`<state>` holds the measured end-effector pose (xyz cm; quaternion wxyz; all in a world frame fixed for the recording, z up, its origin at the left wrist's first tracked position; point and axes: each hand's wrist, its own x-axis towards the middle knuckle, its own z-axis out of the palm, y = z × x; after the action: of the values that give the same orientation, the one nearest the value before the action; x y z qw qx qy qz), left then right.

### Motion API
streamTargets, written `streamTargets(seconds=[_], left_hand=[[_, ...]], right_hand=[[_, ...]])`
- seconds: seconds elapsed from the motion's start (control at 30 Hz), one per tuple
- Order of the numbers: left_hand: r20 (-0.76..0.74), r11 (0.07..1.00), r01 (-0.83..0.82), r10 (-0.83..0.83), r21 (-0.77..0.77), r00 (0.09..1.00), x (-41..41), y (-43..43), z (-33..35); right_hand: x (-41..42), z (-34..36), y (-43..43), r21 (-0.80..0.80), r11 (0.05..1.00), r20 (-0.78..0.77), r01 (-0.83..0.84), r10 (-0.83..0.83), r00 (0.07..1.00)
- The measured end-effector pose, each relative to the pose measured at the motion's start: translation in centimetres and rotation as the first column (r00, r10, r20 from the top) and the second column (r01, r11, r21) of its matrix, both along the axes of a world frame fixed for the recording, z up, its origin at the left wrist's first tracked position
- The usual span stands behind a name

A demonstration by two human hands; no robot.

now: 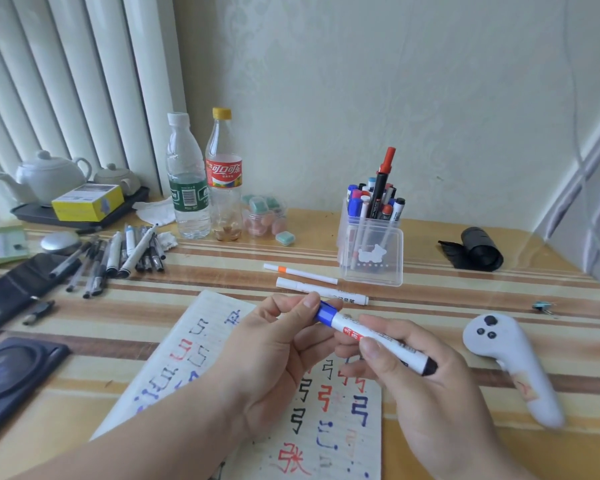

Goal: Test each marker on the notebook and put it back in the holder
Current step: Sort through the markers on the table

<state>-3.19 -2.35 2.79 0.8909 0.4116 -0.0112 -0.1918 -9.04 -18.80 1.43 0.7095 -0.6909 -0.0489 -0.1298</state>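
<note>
1. Marker (pixel 340 322) sits in the air between your two hands, in the head view, level and slanting across the top of the notebook (pixel 187 348), which lies open on the table (pixel 430 292) just under it.
2. Your left hand (pixel 278 348) pinches the blue cap (pixel 326 313) between thumb and forefinger; the other fingers curl loosely and hold nothing.
3. Your right hand (pixel 423 386) wraps thumb and fingers round the white barrel near its dark end, which steadies the body so the cap can be worked along its line.
4. The cap looks seated on the barrel. Whether you are pulling it off or pressing it home cannot be told from this moment alone.
5. The page below already carries red, blue and black strokes, so much of the testing seems done.
6. The holder (pixel 374 251) stands upright beyond the notebook, crowded with markers. You will want a gap near its front edge.
7. Two loose markers (pixel 323 292) lie between notebook and holder, close by, probably waiting their turn.
</note>
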Motion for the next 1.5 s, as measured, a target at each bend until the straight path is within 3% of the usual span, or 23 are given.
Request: streamTargets(seconds=[0.17,0.3,0.43,0.6,0.77,0.97,1.1,1.2,1.33,1.5], left_hand=[[0.064,0.999,-0.027,0.026,0.020,0.998,-0.1,-0.4,0.0],[0.158,0.992,-0.037,0.018,0.121,0.987,-0.3,-0.8,-0.4],[0.127,0.991,-0.088,0.075,0.100,0.989,0.2,-0.2,-0.6],[0.095,0.990,-0.033,0.019,0.139,0.995,0.2,-0.1,-1.1],[0.114,0.971,0.044,-0.073,0.235,0.991,-0.2,-0.1,-0.8],[0.206,0.958,-0.051,-0.009,0.284,0.979,0.0,0.2,-0.9],[0.199,0.981,-0.114,0.082,0.156,0.977,0.8,0.5,-0.6],[0.179,0.998,-0.049,0.041,0.046,0.983,0.9,0.4,-0.3],[0.309,0.982,-0.034,-0.027,0.188,0.951,0.5,0.3,-0.7],[0.411,0.956,-0.038,-0.089,0.290,0.907,0.5,0.5,-1.4]], right_hand=[[0.5,-0.1,0.2,0.346,0.935,-0.082,-0.072,0.107,0.991],[0.7,0.0,0.0,0.397,0.915,-0.142,-0.073,0.140,0.980],[0.9,0.7,-0.7,0.431,0.902,-0.099,0.034,0.010,0.995],[1.3,2.2,-0.6,0.285,0.951,-0.024,0.119,-0.117,0.993],[2.5,3.4,-0.8,0.202,0.973,-0.137,0.109,-0.082,0.987],[3.5,4.5,-0.9,0.067,0.992,-0.125,0.103,-0.094,0.988],[3.0,5.1,-2.0,0.034,0.997,-0.239,-0.063,0.069,0.969],[2.5,4.4,-2.0,-0.246,0.961,-0.371,-0.129,0.029,0.928],[2.0,3.1,0.2,-0.529,0.829,-0.342,-0.180,-0.015,0.940],[2.0,3.0,1.0,-0.472,0.880,-0.184,-0.061,-0.030,0.983]])
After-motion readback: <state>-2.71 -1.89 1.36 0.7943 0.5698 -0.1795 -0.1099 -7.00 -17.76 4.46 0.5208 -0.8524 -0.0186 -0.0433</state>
